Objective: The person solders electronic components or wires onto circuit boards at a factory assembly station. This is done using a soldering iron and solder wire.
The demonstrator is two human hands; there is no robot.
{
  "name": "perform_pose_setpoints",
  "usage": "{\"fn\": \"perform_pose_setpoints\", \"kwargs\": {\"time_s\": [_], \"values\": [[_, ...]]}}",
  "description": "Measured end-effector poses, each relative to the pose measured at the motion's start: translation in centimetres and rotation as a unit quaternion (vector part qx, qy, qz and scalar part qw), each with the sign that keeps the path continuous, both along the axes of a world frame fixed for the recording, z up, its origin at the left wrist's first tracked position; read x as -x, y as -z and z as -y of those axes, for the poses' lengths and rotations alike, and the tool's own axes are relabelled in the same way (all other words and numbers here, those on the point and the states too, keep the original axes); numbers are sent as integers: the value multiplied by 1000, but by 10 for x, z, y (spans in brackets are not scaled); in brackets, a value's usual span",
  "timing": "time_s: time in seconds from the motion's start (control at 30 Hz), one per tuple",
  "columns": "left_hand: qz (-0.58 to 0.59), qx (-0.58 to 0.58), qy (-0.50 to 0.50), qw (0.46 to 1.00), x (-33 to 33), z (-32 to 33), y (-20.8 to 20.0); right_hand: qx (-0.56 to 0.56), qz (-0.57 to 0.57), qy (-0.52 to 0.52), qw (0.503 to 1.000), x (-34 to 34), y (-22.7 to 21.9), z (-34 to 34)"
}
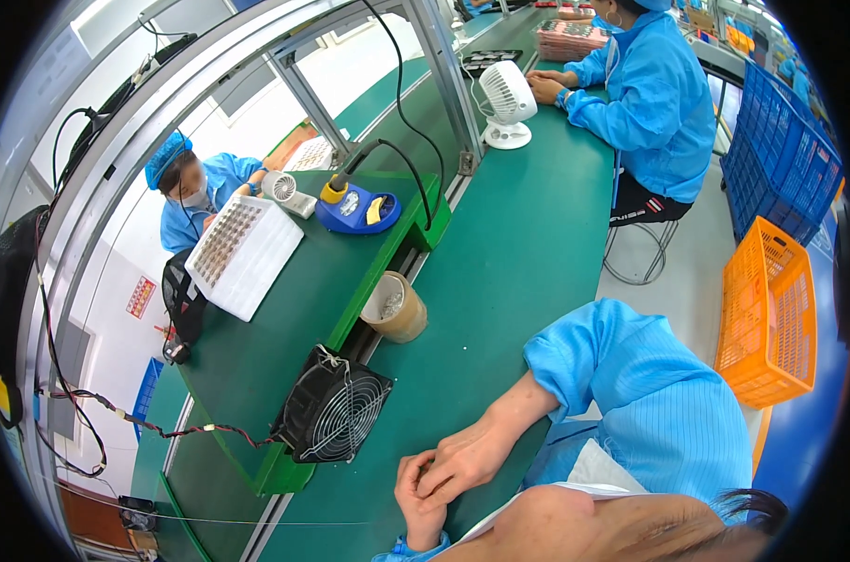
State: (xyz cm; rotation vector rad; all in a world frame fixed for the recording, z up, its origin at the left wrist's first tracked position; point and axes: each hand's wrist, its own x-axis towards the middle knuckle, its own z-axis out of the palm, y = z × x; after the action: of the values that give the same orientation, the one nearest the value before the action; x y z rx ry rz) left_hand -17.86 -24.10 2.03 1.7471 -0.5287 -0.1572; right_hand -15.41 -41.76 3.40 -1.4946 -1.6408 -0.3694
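The right hand [459,461], fingers loosely bent, overlaps the half-curled left hand [419,498]; I cannot tell if either grips anything. 1 black axial fan [339,410] stands near, to their left.

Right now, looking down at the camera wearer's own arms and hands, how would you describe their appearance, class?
On the right, a loose, light-blue, finely striped fabric sleeve ends above the wrist; on the left, only a blue fabric cuff shows. The right hand and left hand wear no gloves.
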Motion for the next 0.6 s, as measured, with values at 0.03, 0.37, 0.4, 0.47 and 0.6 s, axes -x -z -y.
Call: {"fn": "perform_pose_setpoints", "kwargs": {"time_s": [0.03,0.37,0.4,0.47,0.6], "values": [[0,0,0,1000,0,1,0,0,0,0,1000,1,-2,0],[-91,58,-3,994,2,0,7,-65,29,33,997,2,0,-2],[-94,67,2,993,2,1,7,-69,31,34,997,2,0,-2],[-99,73,4,992,2,1,8,-68,30,33,997,2,2,-2],[-113,79,2,990,2,-1,10,-56,21,31,998,2,6,-2]]}}
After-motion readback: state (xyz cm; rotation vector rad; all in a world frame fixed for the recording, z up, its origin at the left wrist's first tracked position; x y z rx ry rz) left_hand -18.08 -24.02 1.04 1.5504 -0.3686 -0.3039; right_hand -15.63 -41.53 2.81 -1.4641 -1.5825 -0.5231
